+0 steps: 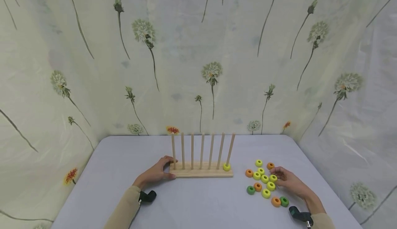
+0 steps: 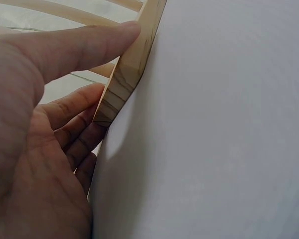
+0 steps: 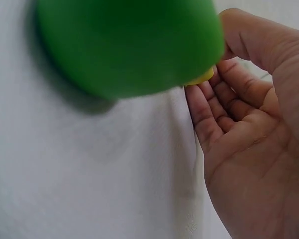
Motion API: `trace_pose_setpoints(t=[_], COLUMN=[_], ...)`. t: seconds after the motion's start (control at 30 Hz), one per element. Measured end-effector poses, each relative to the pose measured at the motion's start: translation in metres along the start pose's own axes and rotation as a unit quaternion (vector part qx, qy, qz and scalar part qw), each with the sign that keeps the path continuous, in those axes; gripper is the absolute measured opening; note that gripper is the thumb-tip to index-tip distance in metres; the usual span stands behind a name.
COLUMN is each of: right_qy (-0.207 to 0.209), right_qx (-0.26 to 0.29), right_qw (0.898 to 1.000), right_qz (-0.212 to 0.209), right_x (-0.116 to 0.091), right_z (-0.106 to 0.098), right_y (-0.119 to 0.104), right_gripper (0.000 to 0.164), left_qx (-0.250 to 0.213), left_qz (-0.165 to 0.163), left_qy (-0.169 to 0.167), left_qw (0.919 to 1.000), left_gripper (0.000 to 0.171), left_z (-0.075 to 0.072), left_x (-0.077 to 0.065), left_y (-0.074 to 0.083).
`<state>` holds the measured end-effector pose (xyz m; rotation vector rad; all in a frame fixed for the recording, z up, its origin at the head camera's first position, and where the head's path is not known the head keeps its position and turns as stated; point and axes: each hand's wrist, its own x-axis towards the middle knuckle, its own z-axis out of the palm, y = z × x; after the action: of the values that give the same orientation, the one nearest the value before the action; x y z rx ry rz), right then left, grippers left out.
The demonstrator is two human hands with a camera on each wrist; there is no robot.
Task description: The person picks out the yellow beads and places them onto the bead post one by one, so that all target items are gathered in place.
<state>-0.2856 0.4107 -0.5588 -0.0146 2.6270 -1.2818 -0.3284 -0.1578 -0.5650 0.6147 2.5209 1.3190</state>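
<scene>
- Pegboard: gripped at 9 o'clock by left hand, best kept steady.
- Yellow bead, 3 o'clock thereof: pinched by right hand, best kept level.

I wear long sleeves in plain beige, the left sleeve lightly creased and ending in a cuff at my wrist, the right sleeve the same colour. My left hand and right hand are bare. On my left wrist sits a small black camera with a rounded end, fixed by a dark band; my right wrist carries a matching black camera, with a small silvery piece beside it
</scene>
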Motion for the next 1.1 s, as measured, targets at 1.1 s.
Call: trace_pose_setpoints(t=[1.1], right_qy=[0.026], right_qx=[-0.018], right_qw=[1.000], right_qz=[0.004], right_x=[-0.0037], right_z=[-0.0048], right_y=[-0.0028], right_gripper=[0.058], left_qx=[-0.006], left_qz=[0.001], left_qy=[-0.010], left_qw=[0.9999], left_gripper=[0.063], left_z=[-0.0001], left_x=[-0.0007], left_y=[0.0017])
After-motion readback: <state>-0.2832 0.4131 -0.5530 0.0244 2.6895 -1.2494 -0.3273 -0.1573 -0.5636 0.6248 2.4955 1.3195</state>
